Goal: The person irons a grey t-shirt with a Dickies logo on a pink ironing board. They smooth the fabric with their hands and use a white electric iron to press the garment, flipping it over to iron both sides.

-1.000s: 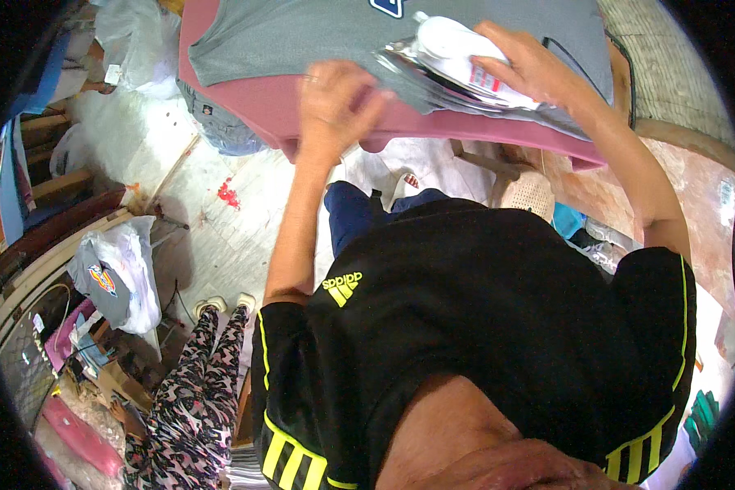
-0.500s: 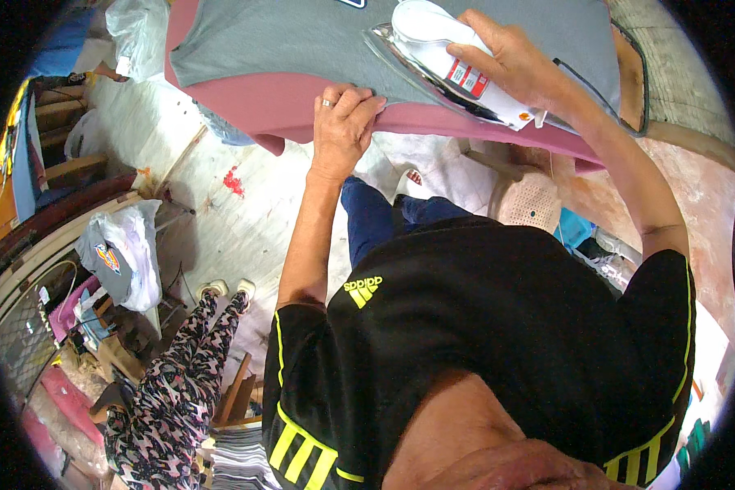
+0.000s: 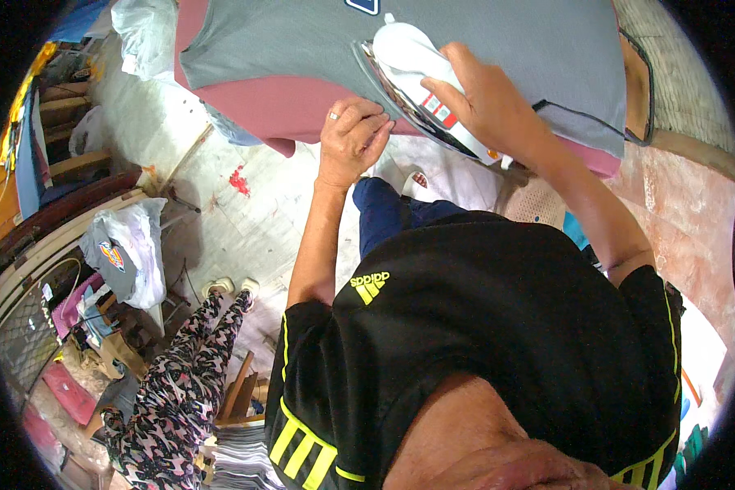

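Note:
A grey shirt [image 3: 278, 49] lies spread over a board with a dusky pink cover [image 3: 257, 106]. My right hand [image 3: 486, 98] is wrapped round the handle of a white clothes iron [image 3: 404, 53], whose soleplate rests on the shirt close to the near edge. The iron's tip points to the far left. My left hand [image 3: 354, 139] sits at the near edge of the cloth, just left of the iron. Its fingers are curled together on the shirt's edge, with a ring on one finger. A black cord [image 3: 584, 114] lies on the shirt behind my right wrist.
At the left, a grey and white bundle [image 3: 126, 253] hangs near a rack. Another person in patterned trousers [image 3: 184, 367] stands at the lower left. A perforated beige stool [image 3: 535, 200] is under the board's near side. Clear plastic bags [image 3: 143, 37] lie at the far left.
The iron and my right hand have slid nearer and a little left, over the shirt's near edge. My left hand has shifted slightly right and nearer, staying at the cloth edge.

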{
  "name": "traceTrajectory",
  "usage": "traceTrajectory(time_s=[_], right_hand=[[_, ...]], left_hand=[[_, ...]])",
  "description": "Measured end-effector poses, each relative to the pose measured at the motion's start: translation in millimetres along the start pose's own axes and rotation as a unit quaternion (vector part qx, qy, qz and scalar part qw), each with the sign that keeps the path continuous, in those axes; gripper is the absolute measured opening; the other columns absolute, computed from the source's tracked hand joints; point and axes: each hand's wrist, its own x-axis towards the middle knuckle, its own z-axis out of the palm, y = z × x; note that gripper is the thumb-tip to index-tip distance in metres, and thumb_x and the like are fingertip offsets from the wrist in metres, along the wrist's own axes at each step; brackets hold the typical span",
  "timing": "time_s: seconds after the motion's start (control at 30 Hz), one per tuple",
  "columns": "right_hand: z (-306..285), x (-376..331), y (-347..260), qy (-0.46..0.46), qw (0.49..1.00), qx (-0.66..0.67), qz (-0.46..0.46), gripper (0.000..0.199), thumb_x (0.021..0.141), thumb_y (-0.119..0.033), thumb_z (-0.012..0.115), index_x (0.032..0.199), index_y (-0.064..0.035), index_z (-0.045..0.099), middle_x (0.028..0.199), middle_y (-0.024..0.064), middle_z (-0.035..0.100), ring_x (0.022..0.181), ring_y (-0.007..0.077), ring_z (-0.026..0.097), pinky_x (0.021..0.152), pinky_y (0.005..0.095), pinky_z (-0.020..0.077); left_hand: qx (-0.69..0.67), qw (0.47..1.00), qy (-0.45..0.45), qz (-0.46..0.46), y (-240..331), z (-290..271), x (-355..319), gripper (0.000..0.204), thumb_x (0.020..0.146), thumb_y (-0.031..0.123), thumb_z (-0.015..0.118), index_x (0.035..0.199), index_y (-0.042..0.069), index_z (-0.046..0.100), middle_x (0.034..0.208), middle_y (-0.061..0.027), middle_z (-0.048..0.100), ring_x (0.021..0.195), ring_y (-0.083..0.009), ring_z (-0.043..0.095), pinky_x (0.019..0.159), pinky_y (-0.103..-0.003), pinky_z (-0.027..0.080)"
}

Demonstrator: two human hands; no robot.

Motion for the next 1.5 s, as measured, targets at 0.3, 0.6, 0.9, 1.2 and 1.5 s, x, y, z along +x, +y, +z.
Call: traceTrajectory(time_s=[0.3, 0.6, 0.9, 1.2, 1.5], right_hand=[[12, -37, -2, 0.019, 0.999, -0.004, 0.034, 0.039, 0.096, -0.033, 0.06, 0.116, -0.0015, 0.048, 0.088, 0.0288, 0.065, 0.081, 0.0489, 0.063, 0.068, 0.0524, 0.0491], [-21, -65, 56, 0.132, 0.967, -0.16, 0.15, 0.039, 0.096, -0.037, 0.06, 0.119, -0.0066, 0.05, 0.089, 0.0261, 0.066, 0.083, 0.047, 0.065, 0.07, 0.0522, 0.0502], [-104, -41, 161, 0.347, 0.883, -0.247, 0.199, 0.041, 0.096, -0.036, 0.056, 0.117, -0.0003, 0.054, 0.093, 0.0313, 0.065, 0.088, 0.0487, 0.063, 0.078, 0.0533, 0.0496], [-114, -114, 159, 0.277, 0.914, -0.243, 0.168, 0.043, 0.097, -0.032, 0.058, 0.117, 0.0051, 0.052, 0.098, 0.0326, 0.064, 0.09, 0.0488, 0.063, 0.076, 0.0524, 0.0501], [-67, -208, 142, 0.362, 0.868, -0.12, 0.318, 0.041, 0.097, -0.036, 0.059, 0.116, -0.0014, 0.048, 0.092, 0.0264, 0.066, 0.087, 0.0432, 0.067, 0.073, 0.0495, 0.0519]], left_hand=[[-0.026, 0.996, -0.057, -0.069, 17, -4, -12, 0.012, 0.073, 0.005, 0.079, 0.08, 0.006, 0.069, 0.093, -0.0056, 0.066, 0.089, -0.0263, 0.064, 0.077, -0.039, 0.051], [0.073, 0.98, -0.185, -0.019, 26, 31, 45, 0.048, 0.082, 0.029, 0.073, 0.121, 0.005, 0.058, 0.129, -0.0154, 0.055, 0.118, -0.037, 0.05, 0.097, -0.051, 0.038], [0.134, 0.926, -0.343, 0.086, 43, 93, 56, 0.081, 0.089, 0.055, 0.06, 0.148, 0.005, 0.038, 0.158, -0.0206, 0.025, 0.145, -0.0474, 0.02, 0.11, -0.067, 0.02], [0.185, 0.909, -0.364, 0.079, 55, 96, 62, 0.08, 0.088, 0.054, 0.059, 0.148, 0.005, 0.038, 0.159, -0.0202, 0.023, 0.146, -0.0473, 0.017, 0.11, -0.069, 0.018], [0.106, 0.919, -0.353, 0.137, 106, 186, 76, 0.081, 0.088, 0.056, 0.059, 0.146, 0.002, 0.041, 0.158, -0.02, 0.027, 0.145, -0.0462, 0.021, 0.11, -0.069, 0.018]])
